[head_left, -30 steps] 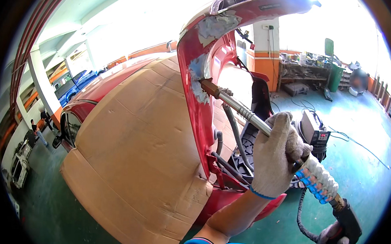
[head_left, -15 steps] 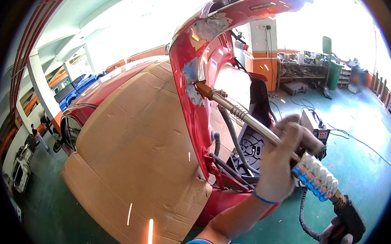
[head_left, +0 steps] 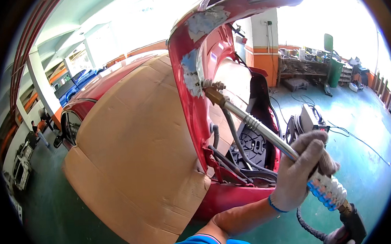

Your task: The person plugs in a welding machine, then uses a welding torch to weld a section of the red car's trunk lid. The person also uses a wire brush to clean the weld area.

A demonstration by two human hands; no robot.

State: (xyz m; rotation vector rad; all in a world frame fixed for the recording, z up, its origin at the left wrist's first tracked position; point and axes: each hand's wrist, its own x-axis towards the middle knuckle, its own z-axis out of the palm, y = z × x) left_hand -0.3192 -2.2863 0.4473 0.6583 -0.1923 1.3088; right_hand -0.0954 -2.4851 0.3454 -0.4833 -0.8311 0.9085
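Note:
My left hand (head_left: 300, 169), in a pale work glove, is closed around the metal shaft of a slide hammer dent puller (head_left: 265, 130). Just below it on the shaft is the ribbed, shiny slide weight (head_left: 329, 189). My right hand (head_left: 338, 238), also gloved and partly cut off by the lower edge, grips the puller's black pistol handle (head_left: 353, 223). The puller's brass-coloured head (head_left: 214, 94) is beside the edge of a raised red car panel (head_left: 184, 107), near a bare-metal patch (head_left: 191, 74); whether they touch I cannot tell. Another sanded patch (head_left: 206, 22) lies higher up.
Brown cardboard (head_left: 131, 155) covers the car's front to the left. Hoses (head_left: 238, 142) run in the exposed bay. A machine (head_left: 309, 119) with cables stands on the green floor at right, before a cluttered workbench (head_left: 304, 62) and a green bin (head_left: 334, 74). People (head_left: 39, 132) are far left.
The flying sparks and the glow at the panel are gone. The puller's head has shifted slightly down and right. My left hand has slid down the shaft, close to the weight.

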